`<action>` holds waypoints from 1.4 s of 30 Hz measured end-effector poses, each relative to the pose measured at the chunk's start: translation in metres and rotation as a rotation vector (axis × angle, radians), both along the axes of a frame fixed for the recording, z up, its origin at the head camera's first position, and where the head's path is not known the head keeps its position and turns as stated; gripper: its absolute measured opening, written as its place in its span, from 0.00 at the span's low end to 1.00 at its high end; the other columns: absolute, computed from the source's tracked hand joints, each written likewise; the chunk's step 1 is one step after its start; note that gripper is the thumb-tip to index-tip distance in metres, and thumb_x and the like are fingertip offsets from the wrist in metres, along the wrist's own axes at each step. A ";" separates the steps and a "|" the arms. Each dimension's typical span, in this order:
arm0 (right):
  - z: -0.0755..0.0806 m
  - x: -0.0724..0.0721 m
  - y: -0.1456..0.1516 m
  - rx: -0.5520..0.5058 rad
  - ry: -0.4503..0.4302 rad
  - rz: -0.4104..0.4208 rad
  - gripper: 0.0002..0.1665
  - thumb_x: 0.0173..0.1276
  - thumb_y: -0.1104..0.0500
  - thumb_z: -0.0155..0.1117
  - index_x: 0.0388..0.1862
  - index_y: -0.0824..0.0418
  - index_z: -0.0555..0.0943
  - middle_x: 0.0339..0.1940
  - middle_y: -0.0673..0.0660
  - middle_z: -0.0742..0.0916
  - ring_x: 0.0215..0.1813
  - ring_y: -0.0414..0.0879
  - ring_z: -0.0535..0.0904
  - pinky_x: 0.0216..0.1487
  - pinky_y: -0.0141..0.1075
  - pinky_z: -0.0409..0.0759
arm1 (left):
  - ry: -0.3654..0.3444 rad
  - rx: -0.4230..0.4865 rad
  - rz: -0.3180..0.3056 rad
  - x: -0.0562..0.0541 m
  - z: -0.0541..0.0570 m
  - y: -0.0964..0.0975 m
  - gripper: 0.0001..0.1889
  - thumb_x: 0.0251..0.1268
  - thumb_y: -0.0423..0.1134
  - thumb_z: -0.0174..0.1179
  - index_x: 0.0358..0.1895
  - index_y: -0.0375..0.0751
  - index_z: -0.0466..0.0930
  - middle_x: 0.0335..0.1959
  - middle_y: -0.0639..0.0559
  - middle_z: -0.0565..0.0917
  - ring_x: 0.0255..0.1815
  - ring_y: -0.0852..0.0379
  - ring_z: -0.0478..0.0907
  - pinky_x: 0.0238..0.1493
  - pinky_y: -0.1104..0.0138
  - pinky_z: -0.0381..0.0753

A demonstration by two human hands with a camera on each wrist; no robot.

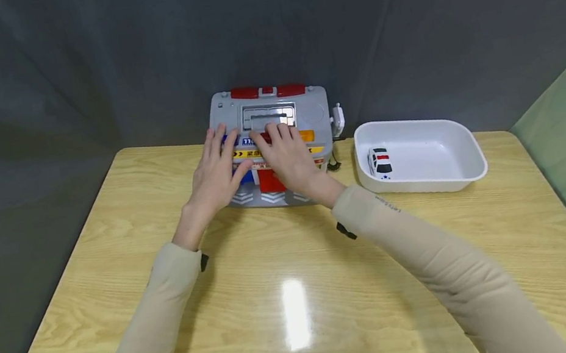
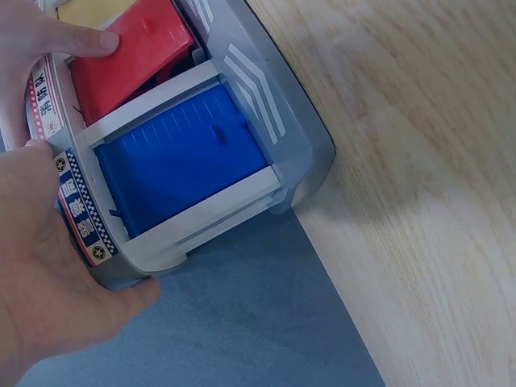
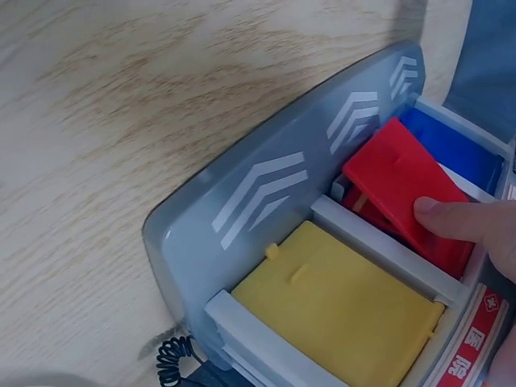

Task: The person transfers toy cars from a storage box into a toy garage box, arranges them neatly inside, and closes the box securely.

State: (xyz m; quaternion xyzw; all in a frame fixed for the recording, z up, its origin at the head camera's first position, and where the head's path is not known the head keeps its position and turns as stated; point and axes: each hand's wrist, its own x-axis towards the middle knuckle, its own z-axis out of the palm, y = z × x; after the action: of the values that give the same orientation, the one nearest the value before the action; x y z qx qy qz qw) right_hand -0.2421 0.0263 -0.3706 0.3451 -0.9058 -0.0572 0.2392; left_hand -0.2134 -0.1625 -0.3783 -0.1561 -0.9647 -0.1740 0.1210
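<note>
A grey toy parking garage point(image 1: 313, 111) with coloured doors stands at the back of the table. My left hand point(image 1: 213, 176) rests on its upper left part, fingers spread and thumb extended beside the blue door point(image 2: 181, 157). The right hand point(image 1: 288, 160) lies over the middle, with its fingers on the top and its straight thumb point(image 3: 443, 216) against the red door point(image 3: 395, 173). That door sits tilted, its lower edge raised off the opening behind it. Both the blue door and the yellow door point(image 3: 339, 302) lie flat in their frames.
A white plastic bin point(image 1: 441, 154) stands to the right of the toy, holding a white toy car point(image 1: 382, 161). On the toy's right side are a white handle-like part point(image 1: 338, 120) and a black coiled cord point(image 3: 171, 359). Dark cloth point(image 1: 131, 58) hangs behind the table.
</note>
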 end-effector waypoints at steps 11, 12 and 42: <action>-0.004 -0.001 -0.009 0.011 0.038 -0.037 0.35 0.63 0.62 0.67 0.68 0.56 0.66 0.58 0.66 0.72 0.54 0.59 0.69 0.51 0.46 0.71 | 0.007 0.001 0.008 0.000 0.000 -0.005 0.36 0.73 0.58 0.46 0.76 0.43 0.49 0.78 0.40 0.43 0.77 0.44 0.33 0.71 0.46 0.49; -0.005 -0.001 -0.010 0.011 0.043 -0.038 0.35 0.63 0.63 0.67 0.68 0.56 0.66 0.58 0.66 0.72 0.54 0.59 0.69 0.51 0.46 0.71 | 0.008 0.002 0.007 0.000 0.000 -0.005 0.36 0.73 0.58 0.45 0.76 0.43 0.49 0.78 0.40 0.43 0.77 0.44 0.33 0.70 0.46 0.49; -0.005 0.000 -0.012 0.072 0.016 -0.158 0.46 0.54 0.63 0.73 0.69 0.50 0.61 0.56 0.68 0.71 0.49 0.61 0.69 0.49 0.46 0.72 | 0.007 0.007 0.001 -0.001 0.001 -0.002 0.36 0.74 0.58 0.44 0.77 0.44 0.49 0.78 0.40 0.43 0.77 0.44 0.33 0.69 0.44 0.52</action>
State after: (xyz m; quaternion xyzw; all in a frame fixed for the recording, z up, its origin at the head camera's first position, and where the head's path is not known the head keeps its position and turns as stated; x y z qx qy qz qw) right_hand -0.2424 0.0148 -0.3758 0.2805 -0.9257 -0.1112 0.2283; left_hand -0.2147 -0.1641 -0.3778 -0.1557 -0.9638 -0.1767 0.1250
